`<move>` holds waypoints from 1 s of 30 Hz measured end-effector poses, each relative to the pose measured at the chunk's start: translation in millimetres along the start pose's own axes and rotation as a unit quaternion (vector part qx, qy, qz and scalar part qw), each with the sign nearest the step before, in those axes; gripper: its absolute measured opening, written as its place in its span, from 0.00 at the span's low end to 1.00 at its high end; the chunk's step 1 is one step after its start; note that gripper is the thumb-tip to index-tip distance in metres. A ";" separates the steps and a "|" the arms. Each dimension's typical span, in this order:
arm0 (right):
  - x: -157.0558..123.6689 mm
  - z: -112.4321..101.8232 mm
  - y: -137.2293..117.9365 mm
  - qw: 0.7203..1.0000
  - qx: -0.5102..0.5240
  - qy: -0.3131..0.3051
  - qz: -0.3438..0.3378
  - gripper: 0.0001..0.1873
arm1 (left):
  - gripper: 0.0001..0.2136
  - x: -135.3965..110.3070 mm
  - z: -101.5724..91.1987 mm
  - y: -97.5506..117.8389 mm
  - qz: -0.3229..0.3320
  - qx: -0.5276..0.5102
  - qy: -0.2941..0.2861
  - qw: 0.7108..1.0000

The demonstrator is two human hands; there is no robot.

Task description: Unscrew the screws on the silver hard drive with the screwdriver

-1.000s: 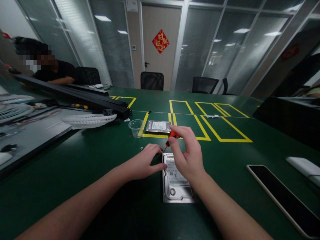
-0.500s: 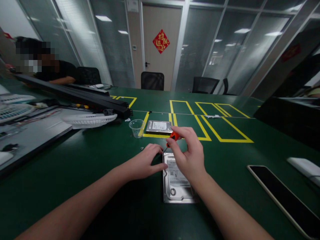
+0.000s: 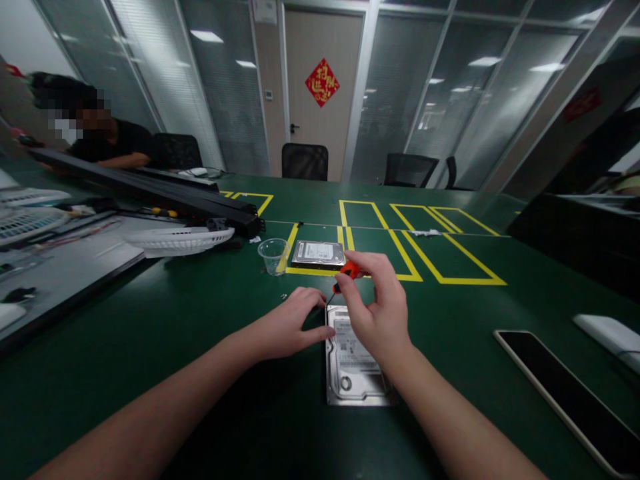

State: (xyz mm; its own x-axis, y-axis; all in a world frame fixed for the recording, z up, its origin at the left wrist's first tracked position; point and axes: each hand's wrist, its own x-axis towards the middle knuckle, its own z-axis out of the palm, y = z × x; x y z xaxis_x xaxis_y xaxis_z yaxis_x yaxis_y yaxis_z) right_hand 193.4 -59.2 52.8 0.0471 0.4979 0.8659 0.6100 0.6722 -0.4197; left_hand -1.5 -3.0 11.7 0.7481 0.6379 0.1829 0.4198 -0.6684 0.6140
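A silver hard drive [image 3: 356,393] lies label up on the green table in front of me. My left hand [image 3: 287,328] steadies its far left corner, thumb on the top face and fingers bent by the edge. Between the thumb and fingers of my right hand [image 3: 379,308] is a small screwdriver [image 3: 351,269] with an orange and black handle. Its thin shaft slants down to the drive's far left corner; the contact at the tip is too small to make out. My right hand covers part of the drive's right side.
Beyond my hands lie a second hard drive [image 3: 319,253] and a clear plastic cup [image 3: 273,257], near yellow tape outlines [image 3: 473,281]. A phone [image 3: 565,393] rests at right. Black bars [image 3: 200,200] and a white racket-shaped frame [image 3: 183,241] lie at left, where another person sits.
The screwdriver's handle has turned slightly in my right fingers. Both hands and the hard drive stay in nearly the same place.
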 end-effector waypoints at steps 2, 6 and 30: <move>0.6 -0.4 -0.9 1.000 -0.006 -0.001 0.004 0.15 | 0.17 0.1 -0.3 0.9 -0.002 0.001 0.000 1.000; -2.3 0.6 -1.0 1.000 0.013 -0.018 0.022 0.20 | 0.17 0.3 -0.7 2.8 0.004 0.004 -0.003 1.000; -5.2 0.7 0.2 0.997 0.059 -0.016 0.049 0.20 | 0.16 -0.1 -1.2 0.5 0.003 -0.003 0.000 1.000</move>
State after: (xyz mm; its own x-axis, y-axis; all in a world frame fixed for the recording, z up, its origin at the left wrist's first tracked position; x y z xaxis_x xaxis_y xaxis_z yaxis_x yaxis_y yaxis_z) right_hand 192.8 -61.3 47.9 0.0752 0.5806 0.8107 0.5060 0.6784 -0.5327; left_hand -2.0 -2.9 12.9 0.7507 0.6335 0.1875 0.4117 -0.6706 0.6171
